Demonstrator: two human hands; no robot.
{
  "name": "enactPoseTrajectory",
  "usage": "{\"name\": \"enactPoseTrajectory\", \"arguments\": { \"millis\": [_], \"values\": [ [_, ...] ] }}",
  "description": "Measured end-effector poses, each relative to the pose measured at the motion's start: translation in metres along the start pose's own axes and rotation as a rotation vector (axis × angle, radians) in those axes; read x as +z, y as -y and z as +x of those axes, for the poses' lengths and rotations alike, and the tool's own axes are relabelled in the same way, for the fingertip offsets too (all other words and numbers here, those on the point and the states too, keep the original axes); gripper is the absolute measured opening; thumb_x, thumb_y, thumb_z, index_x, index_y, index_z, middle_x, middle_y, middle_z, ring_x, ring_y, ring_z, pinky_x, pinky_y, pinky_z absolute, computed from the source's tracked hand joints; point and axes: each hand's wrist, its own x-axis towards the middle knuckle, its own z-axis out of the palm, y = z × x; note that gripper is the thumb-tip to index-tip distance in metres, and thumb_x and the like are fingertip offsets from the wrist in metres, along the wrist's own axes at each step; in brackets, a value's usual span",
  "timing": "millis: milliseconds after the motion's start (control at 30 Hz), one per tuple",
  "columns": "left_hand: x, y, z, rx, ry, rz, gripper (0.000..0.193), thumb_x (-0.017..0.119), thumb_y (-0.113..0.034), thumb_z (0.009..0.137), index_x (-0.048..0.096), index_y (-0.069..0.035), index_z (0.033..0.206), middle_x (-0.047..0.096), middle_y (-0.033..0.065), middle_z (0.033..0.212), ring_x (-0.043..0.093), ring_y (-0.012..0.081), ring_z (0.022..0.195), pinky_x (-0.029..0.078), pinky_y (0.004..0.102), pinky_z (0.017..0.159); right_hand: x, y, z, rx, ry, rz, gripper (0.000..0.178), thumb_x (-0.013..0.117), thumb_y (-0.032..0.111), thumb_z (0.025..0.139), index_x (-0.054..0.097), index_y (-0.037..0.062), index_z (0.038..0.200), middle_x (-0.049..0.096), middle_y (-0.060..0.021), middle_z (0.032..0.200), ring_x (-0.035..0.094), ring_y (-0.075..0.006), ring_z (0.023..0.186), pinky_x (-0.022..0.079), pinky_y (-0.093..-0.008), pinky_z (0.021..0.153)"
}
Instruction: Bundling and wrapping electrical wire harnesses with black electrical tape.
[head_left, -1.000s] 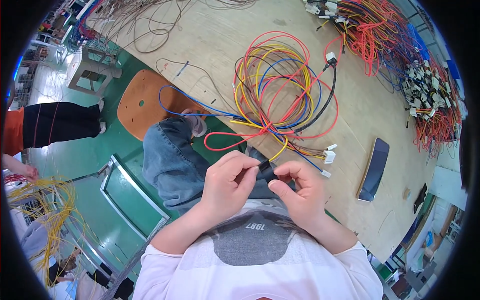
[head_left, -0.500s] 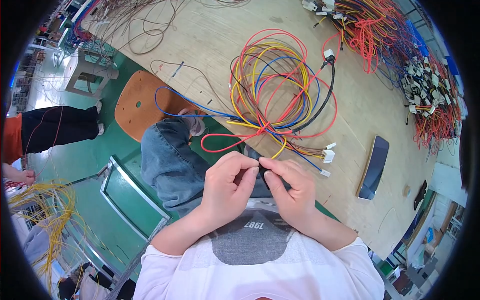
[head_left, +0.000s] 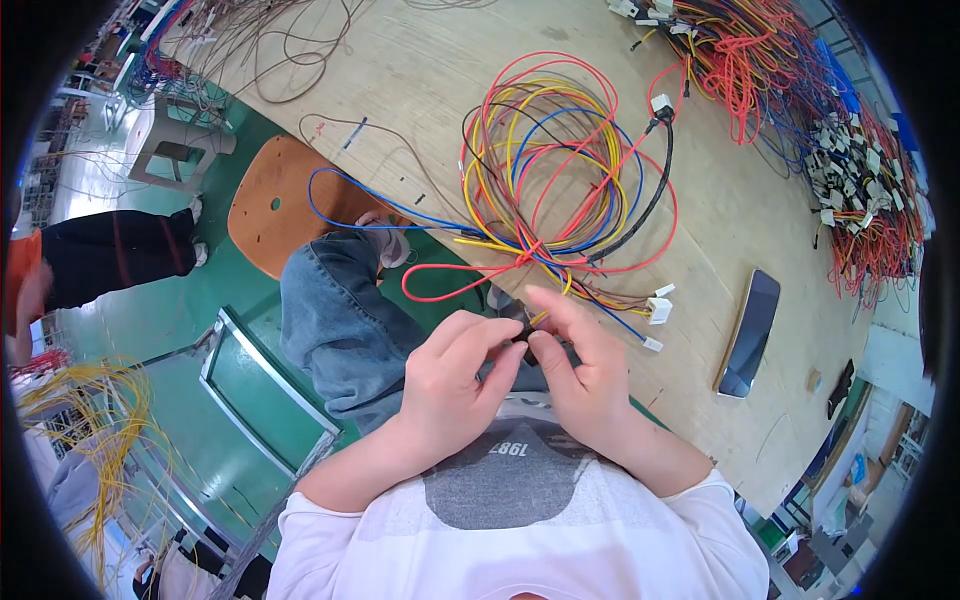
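My left hand (head_left: 455,375) and my right hand (head_left: 580,370) meet in front of my chest. Between their fingertips is a small black piece (head_left: 527,335), mostly covered by the fingers, at the end of a yellow wire. Left thumb and index finger pinch it from one side; the right thumb presses it from the other, with the right index finger raised. That wire runs up to a coiled bundle of red, yellow, blue and brown wires (head_left: 530,255), tied with red wire, on the table. White connectors (head_left: 658,310) lie at the bundle's lower right end.
The wooden table (head_left: 420,70) carries a phone (head_left: 748,333) at right and a big pile of wire harnesses (head_left: 850,170) beyond it. Loose brown wires lie at far left. An orange stool (head_left: 265,200), a metal frame (head_left: 262,400) and another person's leg (head_left: 120,255) are on the left.
My right index finger has lifted off the black piece, and both hands have shifted slightly. At left, the other person's hand has moved up.
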Motion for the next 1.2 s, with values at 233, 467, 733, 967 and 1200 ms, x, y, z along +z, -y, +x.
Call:
{"name": "enactPoseTrajectory", "arguments": {
  "millis": [233, 467, 733, 967, 1200],
  "values": [
    [-0.004, 0.001, 0.005, -0.184, 0.091, -0.029, 0.012, 0.061, 0.001, 0.074, 0.054, 0.000, 0.084, 0.053, 0.0104, 0.071, 0.056, 0.0236, 0.061, 0.046, 0.0304, 0.054, -0.001, 0.002, -0.002, 0.035, 0.044, -0.040, 0.033, 0.060, 0.006, 0.078, 0.052, 0.0017, 0.110, 0.058, -0.0110, 0.081, 0.054, -0.0250, 0.073, 0.042, -0.0325, 0.066],
    [-0.002, -0.002, 0.004, -0.061, 0.052, 0.038, 0.012, 0.060, 0.003, 0.074, 0.053, -0.001, 0.083, 0.052, 0.0099, 0.070, 0.054, 0.0244, 0.060, 0.044, 0.0314, 0.052, -0.023, 0.027, 0.057, -0.170, 0.265, -0.418, 0.013, 0.059, 0.011, 0.079, 0.055, 0.0001, 0.085, 0.060, -0.0092, 0.070, 0.056, -0.0248, 0.067, 0.043, -0.0339, 0.062],
    [0.018, 0.002, -0.013, -0.127, -0.109, -0.163, 0.013, 0.053, 0.002, 0.083, 0.047, -0.002, 0.093, 0.055, 0.0092, 0.075, 0.053, 0.0141, 0.059, 0.041, 0.0250, 0.051, -0.024, 0.038, 0.076, 0.506, 0.441, 0.400, 0.035, 0.059, 0.002, 0.077, 0.047, -0.0013, 0.109, 0.063, -0.0064, 0.080, 0.058, -0.0103, 0.074, 0.045, -0.0228, 0.065],
    [0.012, -0.007, 0.005, -0.957, 0.423, -1.410, 0.045, 0.046, 0.003, 0.078, 0.042, 0.000, 0.123, 0.055, 0.0058, 0.085, 0.048, 0.0097, 0.067, 0.038, 0.0217, 0.061, -0.056, 0.039, 0.012, 0.431, 0.276, 0.713, 0.024, 0.048, 0.011, 0.091, 0.039, -0.0016, 0.109, 0.056, -0.0077, 0.087, 0.057, -0.0119, 0.077, 0.045, -0.0236, 0.072],
    [0.036, -0.003, 0.017, -1.070, 0.454, -1.432, 0.021, 0.055, -0.025, 0.088, 0.061, -0.006, 0.094, 0.050, -0.0050, 0.066, 0.029, 0.0031, 0.048, 0.021, 0.0187, 0.043, -0.066, 0.026, -0.018, 0.470, 0.129, 0.479, 0.027, 0.053, 0.016, 0.089, 0.042, -0.0009, 0.106, 0.058, -0.0051, 0.081, 0.055, -0.0073, 0.070, 0.045, -0.0205, 0.063]
  ]
}}
